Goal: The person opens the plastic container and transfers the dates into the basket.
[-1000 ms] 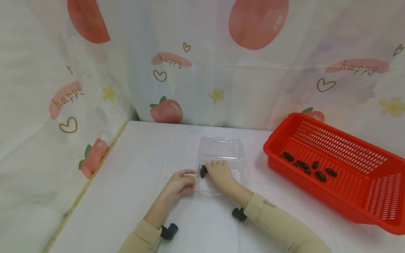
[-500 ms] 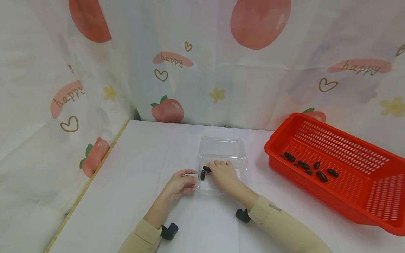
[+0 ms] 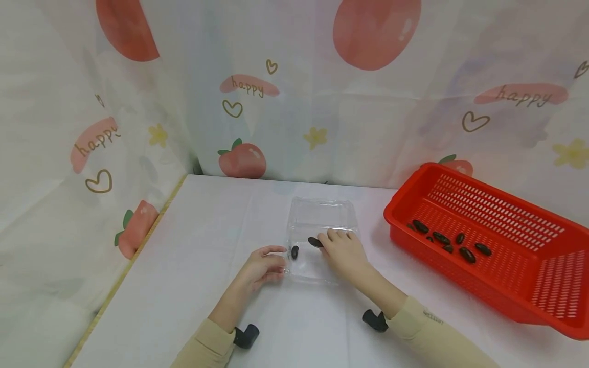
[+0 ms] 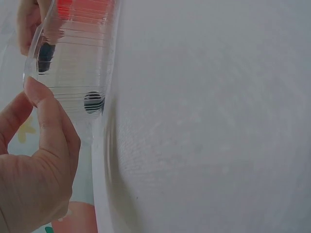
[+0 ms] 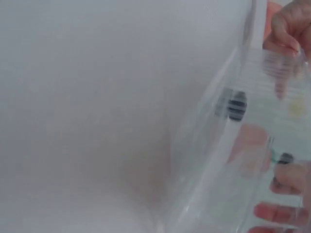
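Left hand grips the clear box at nine o'clock; right hand, grip pinched, holds a dark date inside.

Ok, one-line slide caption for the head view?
Left hand steadies clear plastic clamshell box; right hand places dark oval seed inside.

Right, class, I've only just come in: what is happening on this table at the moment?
A person's left hand holds the left edge of a clear plastic clamshell box. The right hand is over the box, fingertips at a dark oval piece. Another dark piece lies inside by the left wall. More pieces lie in the red slotted plastic basket on the right.
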Motion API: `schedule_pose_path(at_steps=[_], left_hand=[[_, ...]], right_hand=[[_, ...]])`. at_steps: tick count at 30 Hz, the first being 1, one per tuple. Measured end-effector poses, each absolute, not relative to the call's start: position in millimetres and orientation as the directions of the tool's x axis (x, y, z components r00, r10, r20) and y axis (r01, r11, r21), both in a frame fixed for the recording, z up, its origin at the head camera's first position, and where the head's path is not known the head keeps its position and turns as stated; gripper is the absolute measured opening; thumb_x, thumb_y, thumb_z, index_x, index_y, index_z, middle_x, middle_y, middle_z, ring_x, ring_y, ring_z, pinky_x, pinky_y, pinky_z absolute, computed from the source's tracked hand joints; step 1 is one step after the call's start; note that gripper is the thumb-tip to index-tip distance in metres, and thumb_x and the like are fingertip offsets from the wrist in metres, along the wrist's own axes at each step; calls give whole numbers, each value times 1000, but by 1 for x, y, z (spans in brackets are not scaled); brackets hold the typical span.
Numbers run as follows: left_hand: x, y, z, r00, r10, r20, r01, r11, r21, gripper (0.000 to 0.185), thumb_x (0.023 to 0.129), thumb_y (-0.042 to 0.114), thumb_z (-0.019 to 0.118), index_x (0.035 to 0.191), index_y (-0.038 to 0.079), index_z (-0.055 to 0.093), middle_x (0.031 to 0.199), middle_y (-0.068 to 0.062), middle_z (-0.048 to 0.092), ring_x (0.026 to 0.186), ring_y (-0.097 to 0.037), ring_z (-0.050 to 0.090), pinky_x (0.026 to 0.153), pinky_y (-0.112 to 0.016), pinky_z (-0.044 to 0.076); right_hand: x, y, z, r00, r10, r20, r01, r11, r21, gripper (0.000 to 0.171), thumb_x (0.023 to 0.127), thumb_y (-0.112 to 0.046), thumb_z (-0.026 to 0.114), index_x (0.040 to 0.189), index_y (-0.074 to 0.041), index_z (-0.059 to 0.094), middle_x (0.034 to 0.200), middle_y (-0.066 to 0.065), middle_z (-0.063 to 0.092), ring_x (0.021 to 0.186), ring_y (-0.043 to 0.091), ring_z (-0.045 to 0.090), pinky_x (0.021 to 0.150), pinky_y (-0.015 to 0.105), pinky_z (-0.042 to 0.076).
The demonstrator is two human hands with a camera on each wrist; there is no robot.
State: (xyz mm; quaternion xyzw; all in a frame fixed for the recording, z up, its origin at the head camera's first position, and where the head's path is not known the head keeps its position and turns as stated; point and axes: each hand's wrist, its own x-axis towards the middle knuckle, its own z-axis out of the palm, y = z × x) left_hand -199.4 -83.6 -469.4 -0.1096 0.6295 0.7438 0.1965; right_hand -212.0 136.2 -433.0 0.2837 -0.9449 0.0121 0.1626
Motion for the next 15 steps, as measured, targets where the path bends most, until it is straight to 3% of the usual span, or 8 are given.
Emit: schedule_pose_path(at_steps=[15], left_hand=[[-201, -84, -470, -899, 181, -400, -425, -134, 895, 36, 82, -4, 57, 118, -6, 52, 75, -2, 58, 61, -12, 58, 56, -23, 53]], right_hand=[[-205, 204, -403, -823, -460, 334, -436, 888, 149, 26, 79, -18, 70, 100, -11, 57, 79, 6, 51, 76, 24, 49, 65, 35, 42]])
